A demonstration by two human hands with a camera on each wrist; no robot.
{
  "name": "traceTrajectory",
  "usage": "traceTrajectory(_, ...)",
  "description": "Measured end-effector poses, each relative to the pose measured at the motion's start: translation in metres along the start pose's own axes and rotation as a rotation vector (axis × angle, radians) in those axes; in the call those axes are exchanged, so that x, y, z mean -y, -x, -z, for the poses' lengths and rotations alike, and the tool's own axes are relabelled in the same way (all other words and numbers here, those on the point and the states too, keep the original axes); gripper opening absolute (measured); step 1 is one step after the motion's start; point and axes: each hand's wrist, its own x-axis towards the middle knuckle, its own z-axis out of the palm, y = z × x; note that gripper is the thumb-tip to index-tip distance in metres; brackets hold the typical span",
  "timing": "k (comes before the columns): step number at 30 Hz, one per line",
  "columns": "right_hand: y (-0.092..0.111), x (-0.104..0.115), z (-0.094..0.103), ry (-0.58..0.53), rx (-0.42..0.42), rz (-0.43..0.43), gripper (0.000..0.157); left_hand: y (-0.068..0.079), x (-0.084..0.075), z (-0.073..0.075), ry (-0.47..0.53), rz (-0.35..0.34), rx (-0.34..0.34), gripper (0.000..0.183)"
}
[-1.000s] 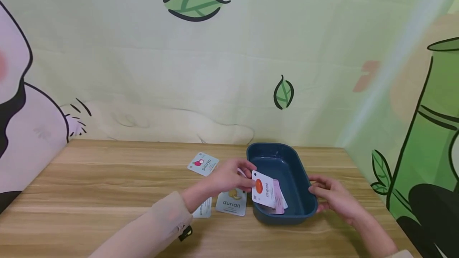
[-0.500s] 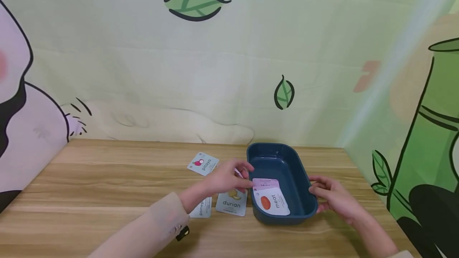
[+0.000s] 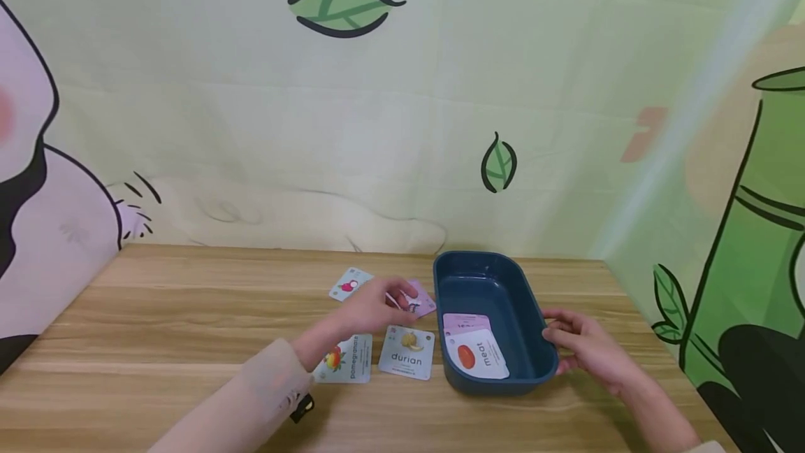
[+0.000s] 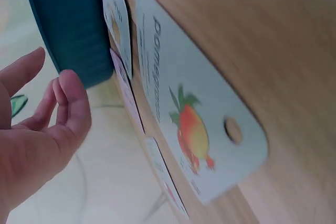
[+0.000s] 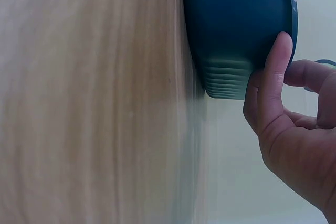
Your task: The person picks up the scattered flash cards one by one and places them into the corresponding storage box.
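Where the table (image 3: pixel 189 313) ends on the left, a black-and-white figure (image 3: pixel 69 208) is printed on the backdrop (image 3: pixel 251 124). In from that edge, a pale sleeve (image 3: pixel 245 397) crosses the table's near part, a small black-and-yellow piece (image 3: pixel 302 407) by its cuff. Past the cuff lies the pomegranate card (image 3: pixel 346 362), partly covered in the head view; behind it, nearer the back edge, a pale blue card (image 3: pixel 347 285) shows a red-and-white fruit. Next, the left hand (image 3: pixel 371 306) hovers above the table, thumb and fingers apart in a loose curve, holding nothing. Partly hidden behind it is a purple card (image 3: pixel 425 301), beside the tray's left wall, with the durian card (image 3: pixel 407 353) flat in front. The dark blue tray (image 3: pixel 493 387) stands right of the table's middle, its far end close to the back edge. Inside, at its near left, the meat card (image 3: pixel 483 356) overlaps a pink card (image 3: pixel 465 321). Between the tray and the table's right edge is the right hand (image 3: pixel 581 344), its loosely bent fingers touching the rim and outer wall without wrapping round them. Beyond that edge, green bamboo (image 3: pixel 764 243) is printed.
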Motion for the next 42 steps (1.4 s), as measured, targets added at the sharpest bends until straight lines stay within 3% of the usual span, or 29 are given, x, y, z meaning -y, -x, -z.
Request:
traceTrajectory(8,0.000,0.001,-0.002,0.003,-0.020,-0.023,0.059,0.002,0.003,0.013,-0.054,0.076,-0.108,0.034)
traceTrajectory(17,0.000,0.000,0.000,0.004,-0.018,-0.028,0.059,0.004,0.015,0.024,-0.078,0.125,-0.137,0.038)
traceTrajectory(24,0.000,0.001,0.000,0.000,0.001,-0.012,0.059,0.000,0.023,0.033,-0.087,0.217,-0.162,0.043)
traceTrajectory(31,0.001,0.001,0.000,0.001,0.001,-0.010,0.060,-0.006,0.029,0.041,-0.158,0.269,-0.171,0.050)
traceTrajectory(38,0.001,0.001,0.001,-0.002,0.011,-0.004,0.059,-0.012,0.036,0.045,-0.280,0.301,-0.232,0.063)
traceTrajectory(42,0.000,0.001,0.001,-0.002,0.010,-0.008,0.059,-0.014,0.037,0.047,-0.336,0.354,-0.257,0.071)
